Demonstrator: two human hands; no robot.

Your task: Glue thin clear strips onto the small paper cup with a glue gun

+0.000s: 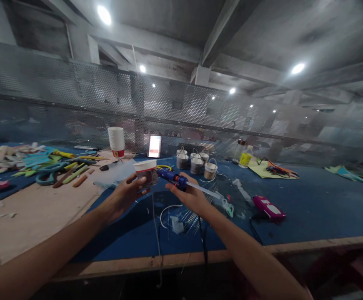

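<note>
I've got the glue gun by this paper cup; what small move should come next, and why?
Probably squeeze a small dab from the glue gun onto the paper cup: your left hand holds the cup, your right hand has the gun's tip beside it, and a loose cord hangs below.

Looks forward and down from the person's head, close behind the bare left hand [125, 194] and bare right hand [194, 197] near centre, across the blue-covered wooden table [319, 210] in the lower half, toward the grey perforated metal screen [106, 85]; takes in grey concrete ceiling [165, 25] along the top.
</note>
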